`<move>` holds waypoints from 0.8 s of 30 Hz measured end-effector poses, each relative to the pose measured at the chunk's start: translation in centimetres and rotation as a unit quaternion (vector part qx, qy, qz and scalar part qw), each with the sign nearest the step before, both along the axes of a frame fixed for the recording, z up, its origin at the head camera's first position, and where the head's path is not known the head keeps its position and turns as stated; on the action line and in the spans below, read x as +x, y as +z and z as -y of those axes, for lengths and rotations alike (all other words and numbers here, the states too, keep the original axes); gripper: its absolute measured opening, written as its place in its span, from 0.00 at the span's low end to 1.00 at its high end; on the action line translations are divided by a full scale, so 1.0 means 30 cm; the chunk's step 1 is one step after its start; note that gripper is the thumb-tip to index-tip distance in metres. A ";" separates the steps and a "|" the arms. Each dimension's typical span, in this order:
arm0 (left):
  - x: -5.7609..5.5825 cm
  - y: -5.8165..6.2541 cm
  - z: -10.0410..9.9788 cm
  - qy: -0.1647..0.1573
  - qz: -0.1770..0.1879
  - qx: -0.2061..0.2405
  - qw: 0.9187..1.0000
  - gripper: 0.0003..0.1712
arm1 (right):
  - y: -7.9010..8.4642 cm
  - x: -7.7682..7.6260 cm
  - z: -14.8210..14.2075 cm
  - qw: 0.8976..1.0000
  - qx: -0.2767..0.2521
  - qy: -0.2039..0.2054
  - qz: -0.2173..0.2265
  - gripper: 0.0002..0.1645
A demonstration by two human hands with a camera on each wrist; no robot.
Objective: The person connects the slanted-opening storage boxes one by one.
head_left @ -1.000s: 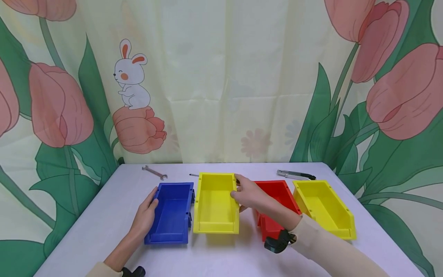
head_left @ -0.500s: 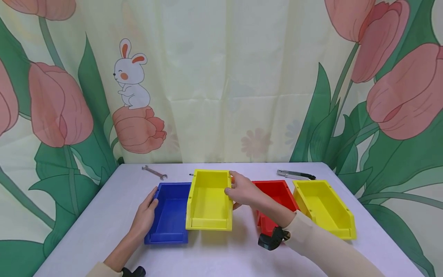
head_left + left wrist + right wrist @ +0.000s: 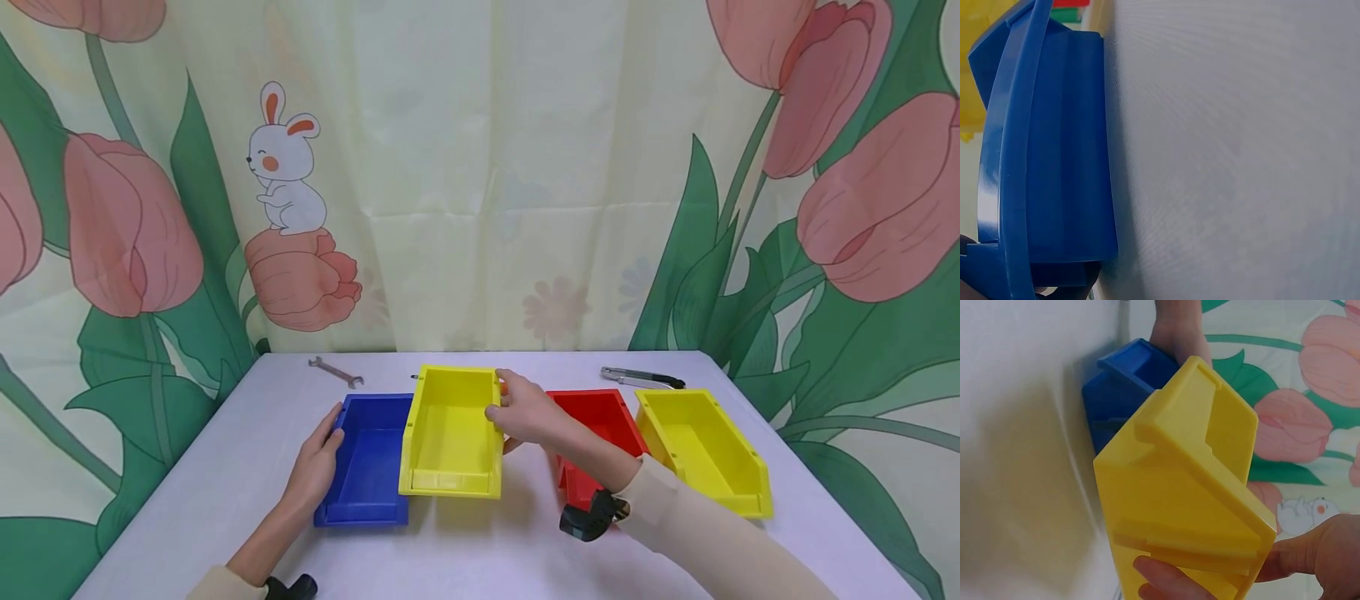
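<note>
My left hand (image 3: 313, 471) grips the left wall of a blue storage bin (image 3: 367, 458) near its back corner. The bin sits on the white table, its side filling the left part of the left wrist view. By its right wall, my right hand (image 3: 531, 412) pinches a yellow storage bin (image 3: 453, 433), thumb inside the rim and fingers outside. This yellow bin is held above the table, with a shadow below it, and overlaps the blue bin's right edge in the head view. In the right wrist view, fingers (image 3: 1172, 578) press its outer side.
A red bin (image 3: 592, 417) stands partly under my right forearm, with a second yellow bin (image 3: 705, 454) beside it. Toward the back lie a wrench (image 3: 336, 372) and a utility knife (image 3: 642, 378). The tip of a thin dark thing shows behind the held bin. A flowered curtain hangs behind the table (image 3: 187, 467).
My right hand has moved left and slightly up with the yellow bin, which now covers the blue bin's right edge. In the last half second it hardly shifts. My left hand stays in place.
</note>
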State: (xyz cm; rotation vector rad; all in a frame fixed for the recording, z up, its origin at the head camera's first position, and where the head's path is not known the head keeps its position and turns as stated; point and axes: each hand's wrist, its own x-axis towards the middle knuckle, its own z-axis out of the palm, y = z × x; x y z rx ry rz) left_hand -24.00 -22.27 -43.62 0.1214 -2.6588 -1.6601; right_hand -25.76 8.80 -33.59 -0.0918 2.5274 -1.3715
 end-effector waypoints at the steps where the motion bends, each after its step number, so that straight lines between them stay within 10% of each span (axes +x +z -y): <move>1: 0.000 0.000 0.000 -0.001 0.000 0.001 1.000 0.34 | 0.000 -0.001 0.000 1.000 0.002 0.001 -0.001 0.46; 24: 0.003 -0.002 0.001 -0.004 -0.006 0.001 1.000 0.34 | -0.008 -0.022 -0.004 1.000 0.005 0.003 -0.004 0.45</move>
